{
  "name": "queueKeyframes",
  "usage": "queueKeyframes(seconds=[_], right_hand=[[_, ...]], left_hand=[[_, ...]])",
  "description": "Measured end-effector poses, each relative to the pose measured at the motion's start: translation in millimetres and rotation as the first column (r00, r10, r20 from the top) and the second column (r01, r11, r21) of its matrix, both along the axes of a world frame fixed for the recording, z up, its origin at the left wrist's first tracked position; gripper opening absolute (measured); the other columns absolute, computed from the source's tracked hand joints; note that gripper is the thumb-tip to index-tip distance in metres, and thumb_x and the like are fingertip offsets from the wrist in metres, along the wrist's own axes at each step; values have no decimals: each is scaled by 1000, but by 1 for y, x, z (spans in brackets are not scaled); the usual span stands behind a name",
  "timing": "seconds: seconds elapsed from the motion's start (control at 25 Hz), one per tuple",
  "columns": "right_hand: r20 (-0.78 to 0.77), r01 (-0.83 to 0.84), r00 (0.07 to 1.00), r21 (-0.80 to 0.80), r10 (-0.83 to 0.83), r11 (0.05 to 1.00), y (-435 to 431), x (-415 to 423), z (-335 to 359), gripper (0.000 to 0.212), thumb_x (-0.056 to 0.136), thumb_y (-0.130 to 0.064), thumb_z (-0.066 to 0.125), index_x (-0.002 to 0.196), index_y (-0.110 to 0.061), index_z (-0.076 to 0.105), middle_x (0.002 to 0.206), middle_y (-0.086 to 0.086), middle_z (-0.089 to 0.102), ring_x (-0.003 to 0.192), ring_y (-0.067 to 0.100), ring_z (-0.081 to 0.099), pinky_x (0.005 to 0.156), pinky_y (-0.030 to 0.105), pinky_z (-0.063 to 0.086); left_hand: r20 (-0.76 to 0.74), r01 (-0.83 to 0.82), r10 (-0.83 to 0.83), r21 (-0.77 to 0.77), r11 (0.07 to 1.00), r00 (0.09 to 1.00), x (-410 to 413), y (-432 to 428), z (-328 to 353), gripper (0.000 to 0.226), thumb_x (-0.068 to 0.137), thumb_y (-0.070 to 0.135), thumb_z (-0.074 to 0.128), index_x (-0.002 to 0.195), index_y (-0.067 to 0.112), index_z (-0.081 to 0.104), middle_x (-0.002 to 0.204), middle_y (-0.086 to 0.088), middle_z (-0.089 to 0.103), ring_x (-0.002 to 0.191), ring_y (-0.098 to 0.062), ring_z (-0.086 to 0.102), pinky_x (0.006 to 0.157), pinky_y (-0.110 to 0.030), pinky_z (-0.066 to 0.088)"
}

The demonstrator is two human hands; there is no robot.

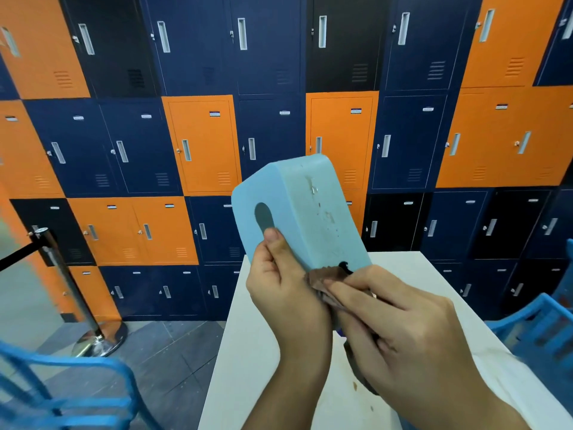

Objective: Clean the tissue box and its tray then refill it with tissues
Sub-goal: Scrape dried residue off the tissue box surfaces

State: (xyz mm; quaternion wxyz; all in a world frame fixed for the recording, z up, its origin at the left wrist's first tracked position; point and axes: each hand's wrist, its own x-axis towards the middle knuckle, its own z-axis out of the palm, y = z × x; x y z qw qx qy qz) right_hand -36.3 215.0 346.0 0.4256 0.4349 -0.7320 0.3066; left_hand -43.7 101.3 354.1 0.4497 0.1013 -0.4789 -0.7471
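A blue chair [62, 383] fills the lower left corner. Behind it a chrome stanchion [69, 280] stands on the grey floor, with a black belt running off to the left edge. A wall of orange, navy and black lockers [201, 144] covers the whole background.

The white bench [248, 352] runs from the middle of the view toward the bottom edge. Above it, clear of the surface, the left hand [288, 293] holds the light blue tissue box [297, 212] tilted, its upper end leaning away toward the lockers. The thumb is curled onto the face that bears the oval slot [263, 217], its tip just below the slot; the other fingers are hidden behind the box. The broad side facing right carries smears and specks of dirt.

At the box's lower edge the right hand [403, 330] pinches a crumpled brown cloth [325, 280] between thumb and bent fingers and presses it against the box. A dark grey shape lies partly hidden under this hand; I cannot tell what it is. A few small brown spots [355, 387] mark the bench near it.

A second blue chair [539, 321] stands at the right edge, blurred.
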Motion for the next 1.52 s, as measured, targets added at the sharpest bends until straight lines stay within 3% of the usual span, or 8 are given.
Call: queueKeyframes(seconds=[0.16,0.36,0.52,0.84,1.0,1.08,1.2,1.52], right_hand=[[25,-5,1000,-41,6,999,0,-6,4,21,98,-16,62,111,-17,78,99,-5,70,81,15,69,60,34,57],[149,-59,987,-24,62,998,14,-17,-18,20,95,-21,63,108,-25,78,98,-12,68,70,13,66,55,32,54],[253,-49,965,-101,73,994,22,-35,-24,22,96,-19,62,111,-22,78,101,-13,67,82,7,67,65,31,56],[212,-149,967,4,145,989,30,-55,-9,22,98,-16,61,113,-21,76,108,-11,68,87,11,68,71,31,57],[215,-33,975,-66,47,997,28,-61,-11,24,97,-16,61,116,-21,76,105,-9,67,83,14,67,66,34,57],[171,-89,981,-4,89,996,24,-62,-12,24,98,-16,61,117,-21,75,106,-7,68,82,15,68,65,33,56],[240,-71,966,-103,94,992,23,-67,-9,25,97,-16,61,115,-22,76,106,-10,68,86,13,68,70,34,57],[191,-145,970,-55,153,988,20,-75,-17,28,94,-7,66,117,-21,74,111,-9,68,94,11,68,75,31,56]], left_hand=[[25,34,-33,-11,999,999,-2,9,-1,51,108,40,44,86,-2,62,76,-11,75,69,-25,70,66,-40,59],[104,-30,25,45,999,994,-16,-9,-3,50,107,45,45,78,8,61,74,-7,72,67,-22,65,63,-42,52],[153,-51,42,60,997,987,-23,-5,-2,50,108,45,43,77,11,62,73,-1,73,66,-18,66,62,-39,54],[122,-18,7,86,996,993,-34,9,-2,49,109,44,43,81,9,63,84,-15,75,71,-25,67,67,-43,54],[129,-41,30,82,996,991,-37,13,0,47,109,43,42,78,15,63,76,-3,73,67,-19,65,63,-37,54],[104,-19,9,96,995,995,-39,14,1,46,109,42,41,83,12,64,76,-4,73,67,-19,66,62,-36,54],[126,-61,51,76,995,991,-42,13,3,46,109,43,42,79,15,63,73,1,72,64,-15,65,61,-34,53],[161,-15,-8,142,990,987,-45,18,-5,46,109,44,41,81,15,64,79,-8,73,69,-22,66,67,-39,54]])
